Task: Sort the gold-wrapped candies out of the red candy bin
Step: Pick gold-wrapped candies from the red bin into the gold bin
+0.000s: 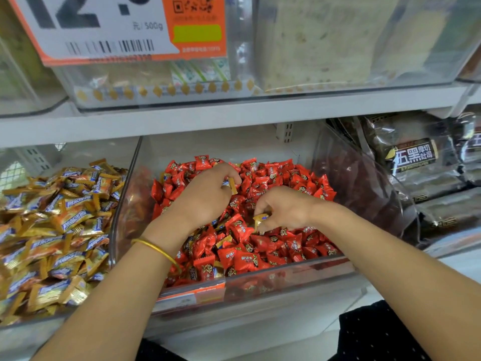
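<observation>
Left hand [208,196] and right hand [285,211] in red candy bin [122,217], gold-wrapped candy [232,185] in each.

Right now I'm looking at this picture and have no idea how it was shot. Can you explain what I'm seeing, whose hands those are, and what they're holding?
There is no machine: this is one picture from a camera worn on a person's head, looking down at their own bare hands. Both reach into a clear bin of red candies. The left hand holds a gold-wrapped candy in its fingers; the right hand pinches a second gold candy. A stray gold candy lies among the red. The bin to the left holds a heap of gold candies; dark packets lie to the right.
</observation>
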`<state>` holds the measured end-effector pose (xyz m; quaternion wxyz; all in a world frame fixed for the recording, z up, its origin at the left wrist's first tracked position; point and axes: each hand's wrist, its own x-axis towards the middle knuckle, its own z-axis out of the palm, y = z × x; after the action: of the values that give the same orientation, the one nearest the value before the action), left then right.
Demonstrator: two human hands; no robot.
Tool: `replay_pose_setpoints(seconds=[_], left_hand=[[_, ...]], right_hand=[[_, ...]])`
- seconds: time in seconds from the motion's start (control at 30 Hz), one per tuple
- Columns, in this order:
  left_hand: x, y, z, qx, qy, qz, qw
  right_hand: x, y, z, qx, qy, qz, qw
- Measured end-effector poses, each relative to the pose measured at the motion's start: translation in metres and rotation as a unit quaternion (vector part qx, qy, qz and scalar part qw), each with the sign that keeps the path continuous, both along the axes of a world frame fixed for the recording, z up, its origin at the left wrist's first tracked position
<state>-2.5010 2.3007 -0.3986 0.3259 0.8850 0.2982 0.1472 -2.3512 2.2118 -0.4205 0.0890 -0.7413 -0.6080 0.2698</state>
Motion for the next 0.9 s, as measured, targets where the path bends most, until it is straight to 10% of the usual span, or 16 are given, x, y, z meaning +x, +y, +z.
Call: replay_pose_setpoints(seconds=[0.33, 0.57, 0.9], left_hand=[[0.041, -0.004, -0.011, 0.075, 0.116, -0.115, 0.984], [0.059, 0.008, -0.037, 0.183, 0.315, -0.225, 0.903], [0.059, 0.007, -0.04, 0.274, 0.304, -0.229, 0.883]], right_hand=[[0.037, -0.039, 0.037, 0.115, 0.295, -0.241, 0.917], [0.047, -0.04, 0.04, 0.049, 0.616, -0.317, 0.72], [0.044, -0.041, 0.036, 0.041, 0.714, -0.352, 0.604]])
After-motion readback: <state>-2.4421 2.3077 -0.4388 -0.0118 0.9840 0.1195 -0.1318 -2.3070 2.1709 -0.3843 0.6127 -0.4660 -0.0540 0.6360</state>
